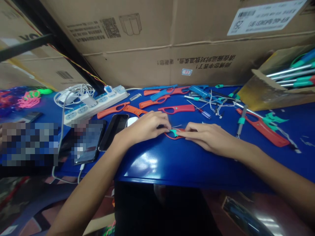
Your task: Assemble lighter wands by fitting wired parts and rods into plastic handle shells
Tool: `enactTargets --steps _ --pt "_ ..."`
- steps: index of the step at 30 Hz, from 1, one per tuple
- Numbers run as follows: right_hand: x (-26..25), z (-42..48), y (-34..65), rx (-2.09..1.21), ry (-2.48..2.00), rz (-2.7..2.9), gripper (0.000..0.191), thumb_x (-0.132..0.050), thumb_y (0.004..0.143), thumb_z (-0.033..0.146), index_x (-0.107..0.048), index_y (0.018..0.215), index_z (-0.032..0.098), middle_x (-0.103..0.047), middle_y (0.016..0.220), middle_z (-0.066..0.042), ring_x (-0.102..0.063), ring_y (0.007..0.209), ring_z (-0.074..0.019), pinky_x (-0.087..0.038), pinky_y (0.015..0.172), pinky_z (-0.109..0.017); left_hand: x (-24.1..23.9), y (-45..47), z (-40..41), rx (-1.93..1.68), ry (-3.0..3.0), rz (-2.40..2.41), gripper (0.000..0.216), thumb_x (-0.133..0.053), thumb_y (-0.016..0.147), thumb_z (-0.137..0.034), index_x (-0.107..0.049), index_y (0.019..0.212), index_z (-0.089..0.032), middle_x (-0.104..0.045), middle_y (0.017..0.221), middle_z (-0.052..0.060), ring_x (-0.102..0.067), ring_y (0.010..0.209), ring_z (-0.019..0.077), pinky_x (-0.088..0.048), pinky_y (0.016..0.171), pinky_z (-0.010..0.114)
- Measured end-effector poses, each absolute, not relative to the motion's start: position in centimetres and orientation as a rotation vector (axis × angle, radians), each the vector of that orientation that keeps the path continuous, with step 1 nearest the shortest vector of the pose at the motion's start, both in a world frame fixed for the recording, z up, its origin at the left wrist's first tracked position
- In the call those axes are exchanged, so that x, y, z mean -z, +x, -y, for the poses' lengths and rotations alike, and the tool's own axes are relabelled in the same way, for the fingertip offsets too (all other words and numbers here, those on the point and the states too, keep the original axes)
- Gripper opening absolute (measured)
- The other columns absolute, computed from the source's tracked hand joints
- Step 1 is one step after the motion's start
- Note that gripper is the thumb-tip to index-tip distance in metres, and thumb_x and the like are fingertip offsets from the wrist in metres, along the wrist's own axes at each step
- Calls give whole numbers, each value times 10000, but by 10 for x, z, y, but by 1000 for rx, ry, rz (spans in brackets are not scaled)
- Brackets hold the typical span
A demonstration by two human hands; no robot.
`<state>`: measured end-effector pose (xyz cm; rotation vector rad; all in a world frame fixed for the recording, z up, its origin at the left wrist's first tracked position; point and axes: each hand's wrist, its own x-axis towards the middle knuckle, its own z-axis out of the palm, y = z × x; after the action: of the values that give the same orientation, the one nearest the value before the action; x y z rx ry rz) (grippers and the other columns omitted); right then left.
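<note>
A red lighter shell (181,133) with a looped trigger guard lies low over the blue table between my hands. In it sits a green plastic part (174,132), and thin white wires run along the top. My left hand (154,126) is closed, thumb and fingertips pinching at the green part's left end. From the other side my right hand (209,136) has its fingers pressed on the shell's right end and partly covers it. Beyond the hands are a red shell half (178,109), orange and blue ones, and a clear-handled screwdriver (204,113).
At left are a white power strip (95,105), a black phone (113,131) and a phone on a charging cable (90,144). An open carton (256,88) of metal-tubed lighters stands at right, near a red lighter (269,131). Large cardboard boxes (147,42) wall the back.
</note>
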<state>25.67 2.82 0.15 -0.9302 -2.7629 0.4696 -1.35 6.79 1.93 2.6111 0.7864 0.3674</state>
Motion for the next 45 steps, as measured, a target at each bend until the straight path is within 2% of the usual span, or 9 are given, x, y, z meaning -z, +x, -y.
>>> enactTargets --steps 23,33,45 --pt "-2 -28 255 -477 -958 2768 420 -373 1058 313 -528 1448 338 -644 1097 -67 -622 894 -179 -485 726 -302 -15 -12 -67 -369 2508 -821 136 -518 991 -189 -653 1001 -170 -639 1008 48 -620 905 155 -470 789 264" --pt "-2 -28 255 -470 -950 2755 416 -381 1051 295 -550 1429 333 -650 1089 -67 -620 889 -179 -480 717 -296 -18 -13 -67 -338 2515 -806 137 -535 985 -204 -667 981 -167 -644 995 50 -623 888 156 -465 779 259" --pt "-3 -28 255 -474 -947 2748 419 -381 1048 293 -551 1429 335 -652 1078 -65 -624 880 -177 -483 708 -292 -20 -14 -65 -339 2520 -795 153 -546 926 -137 -681 988 -173 -647 994 46 -622 870 156 -474 763 267"
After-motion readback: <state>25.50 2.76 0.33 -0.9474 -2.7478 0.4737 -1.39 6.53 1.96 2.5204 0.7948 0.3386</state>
